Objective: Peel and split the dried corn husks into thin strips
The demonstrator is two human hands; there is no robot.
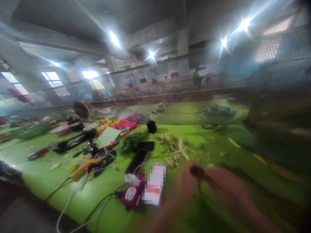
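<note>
Both hands meet at the lower right, above the green table (pixel 184 216), and are smeared by motion. My left hand (pixel 184 181) is closed at one end of a thin dark brown strip (pixel 197 171), which looks rolled or bunched there. On its other side, my right hand (pixel 224 179) closes on the same strip, its fingertips blurred. A thin end of the strip seems to hang below the hands. Just beyond them lies a loose heap of pale, dry, husk-like strips (pixel 178 147). What the strip is made of, I cannot tell.
Left of my hands are a lit phone (pixel 155 186), a purple power block (pixel 132 194) with cables and a dark phone (pixel 137 160). Farther left lie green yarn-like stuff (pixel 133 140) and an orange-handled tool (pixel 85 166). A perforated metal panel (pixel 165 87) rises behind.
</note>
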